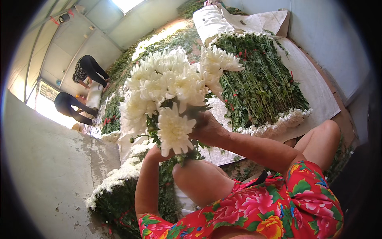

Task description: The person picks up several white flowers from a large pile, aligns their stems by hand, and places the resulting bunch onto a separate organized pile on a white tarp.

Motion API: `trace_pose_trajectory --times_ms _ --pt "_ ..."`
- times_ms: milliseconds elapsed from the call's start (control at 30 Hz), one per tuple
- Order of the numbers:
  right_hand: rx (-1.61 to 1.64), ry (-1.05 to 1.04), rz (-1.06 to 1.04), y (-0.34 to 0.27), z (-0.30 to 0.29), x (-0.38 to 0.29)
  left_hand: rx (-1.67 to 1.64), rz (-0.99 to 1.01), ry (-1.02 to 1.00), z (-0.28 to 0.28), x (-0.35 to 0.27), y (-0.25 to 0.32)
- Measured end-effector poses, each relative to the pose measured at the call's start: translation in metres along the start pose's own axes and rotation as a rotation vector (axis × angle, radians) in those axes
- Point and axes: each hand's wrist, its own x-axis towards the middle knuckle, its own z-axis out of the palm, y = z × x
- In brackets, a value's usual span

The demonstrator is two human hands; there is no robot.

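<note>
A bunch of white chrysanthemums (170,83) is held up close before me, its blooms upward and outward. My left hand (161,154) is at the lower left of the bunch, behind the lowest large bloom, closed around the stems as far as it shows. My right hand (207,128) grips the stems and leaves just below the blooms, on the right side. One bloom at the upper right stands a little apart from the others. The fingers of both hands are partly hidden by petals and leaves.
Beyond my knees, a wide stack of chrysanthemums (259,83) with red ties lies on a white sheet (313,89). Another pile (119,194) lies at lower left beside a wall (53,167). Two people (92,68) bend over a pale roll (95,95) at the far left.
</note>
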Motion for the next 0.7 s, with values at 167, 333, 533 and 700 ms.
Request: trace_pose_trajectory --times_ms 167,333,533,700 --pt "-0.467 -0.099 -0.271 0.002 -0.011 0.005 0.114 -0.074 0.301 0.005 0.009 -0.03" --pt "-1.096 -0.491 0.05 -0.061 -0.027 -0.058 -0.041 -0.073 0.659 -0.003 0.013 0.025" --pt "-1.468 -0.506 -0.486 -0.147 -0.01 -0.045 0.798 0.199 0.739 0.0 0.06 0.08" --pt "-1.672 -0.558 0.079 -0.145 -0.053 -0.023 1.147 0.298 0.612 0.04 0.104 0.095"
